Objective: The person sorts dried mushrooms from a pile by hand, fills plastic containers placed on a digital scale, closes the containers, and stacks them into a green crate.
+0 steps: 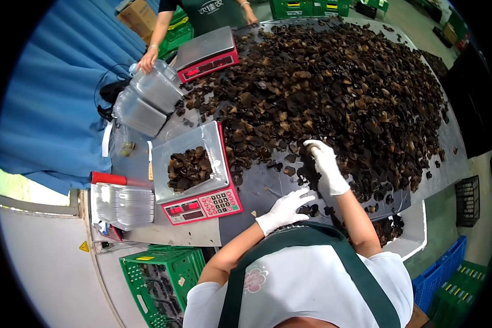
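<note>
A large heap of dark brown mushroom-like pieces (333,93) covers much of the table. My right hand (327,167), in a white glove, is at the heap's near edge with its fingers curled; what it holds, if anything, is hidden. My left hand (285,212), also gloved in white, is over the table's near edge beside a few loose dark pieces, fingers apart and nothing visible in it. Left of my hands stands a red digital scale (203,206). On its plate lies a clear tray with a portion of dark pieces (189,169).
Stacked clear trays (127,206) lie left of the scale. Across the table a co-worker's hand (147,59) touches more clear containers (142,104) beside a second scale (208,52). A green crate (164,284) stands below the table, and a white bin (418,229) sits under the right edge.
</note>
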